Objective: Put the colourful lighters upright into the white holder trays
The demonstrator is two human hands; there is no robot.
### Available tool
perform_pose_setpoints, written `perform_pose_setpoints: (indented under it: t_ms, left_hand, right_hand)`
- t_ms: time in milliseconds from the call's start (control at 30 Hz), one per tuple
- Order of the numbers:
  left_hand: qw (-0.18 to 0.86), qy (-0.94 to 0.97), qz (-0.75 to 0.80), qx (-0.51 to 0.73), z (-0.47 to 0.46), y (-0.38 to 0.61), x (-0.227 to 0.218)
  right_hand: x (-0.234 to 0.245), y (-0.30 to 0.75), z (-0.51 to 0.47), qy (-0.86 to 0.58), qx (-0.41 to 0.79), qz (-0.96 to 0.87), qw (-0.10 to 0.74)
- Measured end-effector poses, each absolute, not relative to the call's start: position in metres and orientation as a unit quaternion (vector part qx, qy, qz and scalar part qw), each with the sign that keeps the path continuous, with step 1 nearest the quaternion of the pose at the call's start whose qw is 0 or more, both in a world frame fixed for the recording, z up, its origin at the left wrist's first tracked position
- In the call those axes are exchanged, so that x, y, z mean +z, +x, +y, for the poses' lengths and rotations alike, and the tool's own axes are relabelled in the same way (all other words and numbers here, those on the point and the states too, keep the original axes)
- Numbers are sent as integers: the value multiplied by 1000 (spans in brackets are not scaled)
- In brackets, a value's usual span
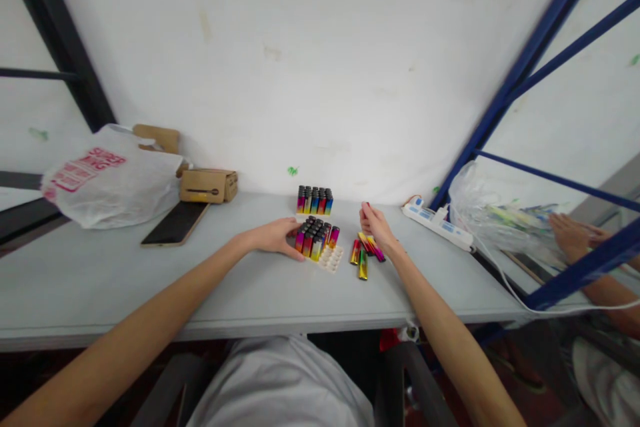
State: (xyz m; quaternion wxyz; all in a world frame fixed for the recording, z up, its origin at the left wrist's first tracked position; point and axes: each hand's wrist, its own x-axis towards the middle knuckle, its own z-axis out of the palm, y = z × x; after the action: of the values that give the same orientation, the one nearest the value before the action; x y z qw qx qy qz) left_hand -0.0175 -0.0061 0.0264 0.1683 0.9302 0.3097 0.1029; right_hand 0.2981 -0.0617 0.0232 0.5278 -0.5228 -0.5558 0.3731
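A white tray (331,259) with round holes stands on the table, filled on its left with upright lighters (311,238) that have shiny multicoloured bodies and black tops. My left hand (280,237) grips this block from its left side, thumb at the front and fingers behind. To the right, my right hand (376,227) is raised in a closed pinch around a lighter (368,205), of which only a reddish end shows. Below it several loose lighters (363,265) lie on their sides in a small pile.
Behind stands a second full block of lighters (315,201). At left are a phone (175,223), a cardboard box (209,186) and a white plastic bag (115,173). A power strip (438,225) and blue frame (500,110) border the right; another person's hands (575,233) work beyond.
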Motion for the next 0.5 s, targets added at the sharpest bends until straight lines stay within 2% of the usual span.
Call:
perform_pose_setpoints:
  t_ms: [233, 500]
  left_hand:
    - [169, 932, 304, 105, -5, -17, 27]
    - [170, 929, 313, 99, -3, -17, 24]
  right_hand:
    - [17, 289, -65, -593, 160, -589, 525]
    - [16, 288, -67, -568, 148, -628, 511]
